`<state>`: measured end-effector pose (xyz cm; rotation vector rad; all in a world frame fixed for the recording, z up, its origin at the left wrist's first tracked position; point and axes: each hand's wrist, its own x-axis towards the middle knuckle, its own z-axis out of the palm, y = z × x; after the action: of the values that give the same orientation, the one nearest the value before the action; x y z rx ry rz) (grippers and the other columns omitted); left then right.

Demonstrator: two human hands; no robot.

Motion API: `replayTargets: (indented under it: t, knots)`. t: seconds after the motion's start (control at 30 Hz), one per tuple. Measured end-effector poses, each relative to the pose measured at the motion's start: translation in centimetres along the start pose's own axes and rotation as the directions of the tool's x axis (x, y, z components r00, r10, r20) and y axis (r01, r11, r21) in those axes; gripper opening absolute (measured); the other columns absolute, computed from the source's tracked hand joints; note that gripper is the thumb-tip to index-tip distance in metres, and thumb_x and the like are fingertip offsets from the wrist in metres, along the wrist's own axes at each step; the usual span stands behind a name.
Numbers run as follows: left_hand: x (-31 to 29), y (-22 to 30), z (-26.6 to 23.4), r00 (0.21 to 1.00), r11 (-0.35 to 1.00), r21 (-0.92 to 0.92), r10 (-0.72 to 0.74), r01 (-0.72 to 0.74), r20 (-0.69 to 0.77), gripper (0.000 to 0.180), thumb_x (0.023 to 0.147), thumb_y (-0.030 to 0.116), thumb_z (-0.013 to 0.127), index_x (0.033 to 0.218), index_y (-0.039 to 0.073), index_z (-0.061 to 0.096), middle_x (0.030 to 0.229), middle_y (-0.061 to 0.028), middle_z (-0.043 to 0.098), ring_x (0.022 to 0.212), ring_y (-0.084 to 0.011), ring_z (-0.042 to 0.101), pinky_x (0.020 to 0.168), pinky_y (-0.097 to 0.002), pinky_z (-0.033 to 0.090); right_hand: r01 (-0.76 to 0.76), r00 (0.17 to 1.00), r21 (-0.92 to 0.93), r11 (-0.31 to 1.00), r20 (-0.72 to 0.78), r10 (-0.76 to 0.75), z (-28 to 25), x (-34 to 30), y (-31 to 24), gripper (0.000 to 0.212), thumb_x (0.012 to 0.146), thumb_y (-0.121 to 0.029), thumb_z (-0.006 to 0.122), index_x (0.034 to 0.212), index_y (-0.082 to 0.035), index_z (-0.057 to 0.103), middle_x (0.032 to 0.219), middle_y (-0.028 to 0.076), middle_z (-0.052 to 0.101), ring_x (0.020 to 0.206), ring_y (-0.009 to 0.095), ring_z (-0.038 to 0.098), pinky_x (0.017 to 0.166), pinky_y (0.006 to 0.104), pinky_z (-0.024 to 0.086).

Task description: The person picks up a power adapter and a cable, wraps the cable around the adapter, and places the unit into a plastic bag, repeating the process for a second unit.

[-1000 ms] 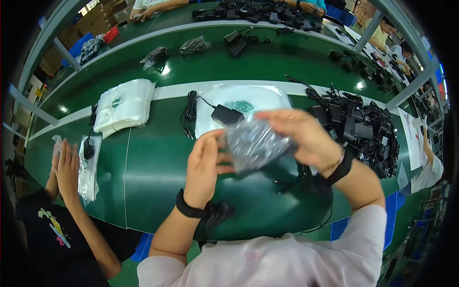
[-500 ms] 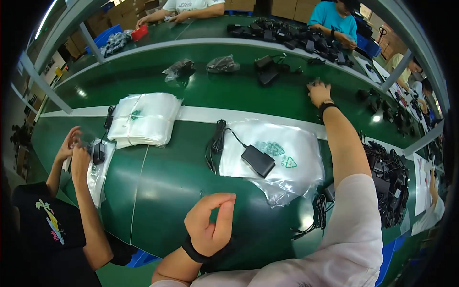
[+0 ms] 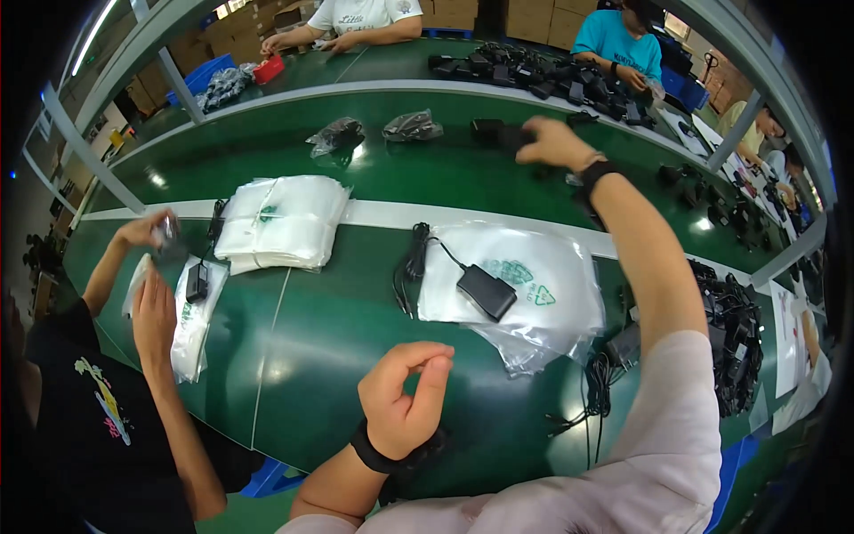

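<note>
My left hand point(image 3: 405, 396), a dark band at its wrist, hovers over the near part of the green table. Its thumb and forefinger are pressed together, and I see nothing in them. My right hand point(image 3: 559, 142) reaches to the far green surface. Its bent fingers are at a black power adapter point(image 3: 489, 132); blur hides whether they grip it. Between my arms, another black power adapter point(image 3: 487, 292) lies on a stack of clear plastic bags point(image 3: 556, 254), with its coiled cable point(image 3: 414, 262) beside it.
To my right are a pile of black adapters point(image 3: 734, 347) and a loose cable point(image 3: 598, 387). A tied bundle of bags point(image 3: 285, 218) lies left. Two bagged items point(image 3: 414, 125) rest beyond the white rail. A co-worker's hands point(image 3: 156, 303) work at left; others sit across.
My right hand has moved left and slightly farther away, to the black adapter. My left hand stays pinched. At left, the co-worker's hand has lifted a small clear-wrapped item.
</note>
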<state>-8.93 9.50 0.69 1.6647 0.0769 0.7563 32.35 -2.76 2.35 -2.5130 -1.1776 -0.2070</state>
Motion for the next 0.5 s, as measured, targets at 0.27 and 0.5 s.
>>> replayTargets:
  t: [0.27, 0.5]
  knots:
    - [-0.2, 1.5, 0.6, 0.983, 0.950, -0.268, -0.127, 0.158, 0.131, 0.020, 0.090, 0.010, 0.051, 0.103, -0.005, 0.053, 0.090, -0.0128, 0.062, 0.080, -0.0173, 0.061, 0.074, -0.0289, 0.050, 0.042, 0.939, 0.958, 0.284, -0.135, 0.317, -17.1, -9.8, -7.6, 0.040, 0.078, -0.031, 0.066, 0.106, -0.005, 0.054, 0.085, 0.002, 0.057, 0.068, 0.011, 0.057, 0.062, 0.0251, 0.050]
    - [2.0, 4.9, 4.4, 0.935, 0.806, -0.522, -0.102, 0.277, 0.338, 0.043, 0.087, 0.015, 0.058, 0.123, -0.001, 0.041, 0.120, -0.0131, 0.049, 0.111, -0.0192, 0.049, 0.091, -0.0308, 0.040, 0.031, 0.996, 0.464, 0.885, 0.059, -0.066, -13.9, -21.4, -22.8, 0.063, 0.068, -0.016, 0.073, 0.123, -0.006, 0.045, 0.084, 0.001, 0.054, 0.073, 0.008, 0.055, 0.061, 0.0212, 0.044]
